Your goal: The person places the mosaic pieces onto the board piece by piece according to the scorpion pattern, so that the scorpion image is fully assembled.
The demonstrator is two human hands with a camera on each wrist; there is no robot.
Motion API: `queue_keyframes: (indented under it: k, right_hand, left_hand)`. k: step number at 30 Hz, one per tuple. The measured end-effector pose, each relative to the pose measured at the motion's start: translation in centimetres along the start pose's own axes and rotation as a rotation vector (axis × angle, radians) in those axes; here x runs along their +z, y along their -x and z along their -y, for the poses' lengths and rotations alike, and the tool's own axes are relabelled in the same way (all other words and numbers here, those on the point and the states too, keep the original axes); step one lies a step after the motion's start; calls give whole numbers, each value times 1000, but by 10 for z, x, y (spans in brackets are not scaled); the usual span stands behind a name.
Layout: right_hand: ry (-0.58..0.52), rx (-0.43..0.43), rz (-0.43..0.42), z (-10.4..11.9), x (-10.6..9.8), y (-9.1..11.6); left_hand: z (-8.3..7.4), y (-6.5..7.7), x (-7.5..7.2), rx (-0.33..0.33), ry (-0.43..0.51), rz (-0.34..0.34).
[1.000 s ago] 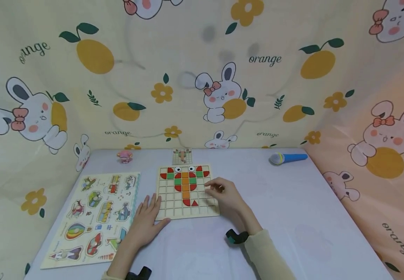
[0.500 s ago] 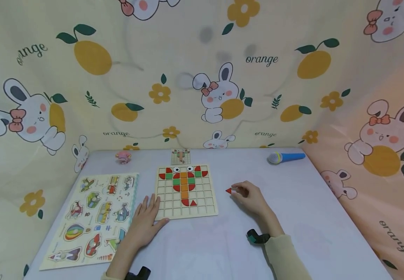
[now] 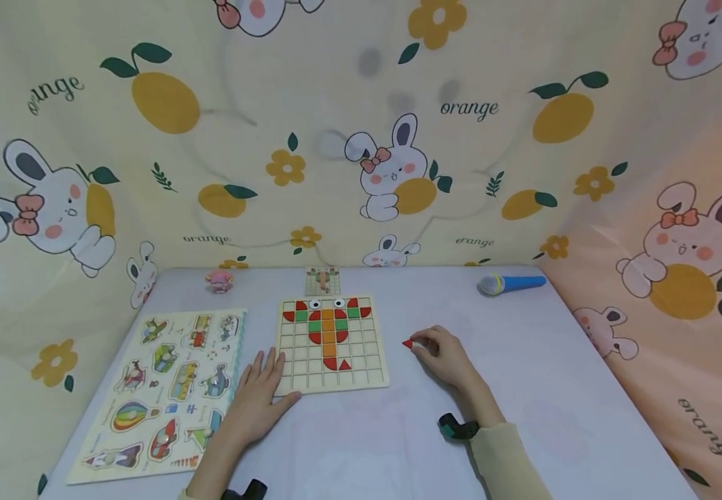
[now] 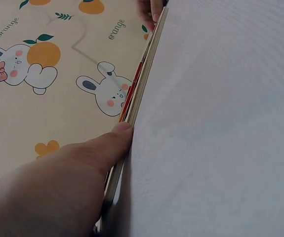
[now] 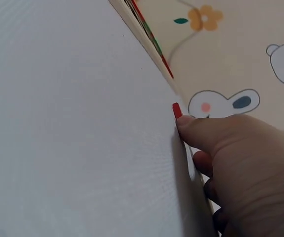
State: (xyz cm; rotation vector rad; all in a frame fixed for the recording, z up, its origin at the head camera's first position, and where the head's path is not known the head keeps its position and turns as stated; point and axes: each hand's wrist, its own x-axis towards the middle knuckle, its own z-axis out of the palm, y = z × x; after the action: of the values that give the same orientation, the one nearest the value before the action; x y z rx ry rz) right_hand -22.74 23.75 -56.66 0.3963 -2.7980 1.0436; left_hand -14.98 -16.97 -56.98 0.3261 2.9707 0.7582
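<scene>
A pale square grid board (image 3: 367, 378) lies on the table, bearing red, green and orange pieces and two eye pieces in a figure. Along its lower left edge rests my left hand (image 3: 260, 394), fingers straight, the thumb (image 4: 114, 143) against the board's side. Right of the board, my right hand (image 3: 445, 355) pinches a small red triangle (image 3: 407, 344) between thumb and fingers, close over the cloth. In the right wrist view only the edge of that triangle (image 5: 177, 108) shows past the thumb. Another red triangle (image 3: 345, 364) sits in the board's lower part.
Behind the board lies a small pattern card (image 3: 322, 281). A picture puzzle board (image 3: 110, 410) with vehicle shapes is at the left, partly under my left forearm. At the back stand a pink toy (image 3: 219, 280) and a blue toy microphone (image 3: 512, 285).
My right hand has moved right, from the board's right edge to the cloth beside it, and the red triangle now shows in its fingers. The left hand stays in place.
</scene>
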Motion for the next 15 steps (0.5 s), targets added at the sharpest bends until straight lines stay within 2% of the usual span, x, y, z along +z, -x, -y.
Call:
queue_keyframes:
  k: [4, 15]
  right_hand:
    - [16, -24, -2, 1, 1, 2]
    - [5, -7, -6, 2, 2, 1]
  left_hand:
    - [0, 1, 2, -1, 4, -3]
    - [0, 1, 0, -2, 15, -6]
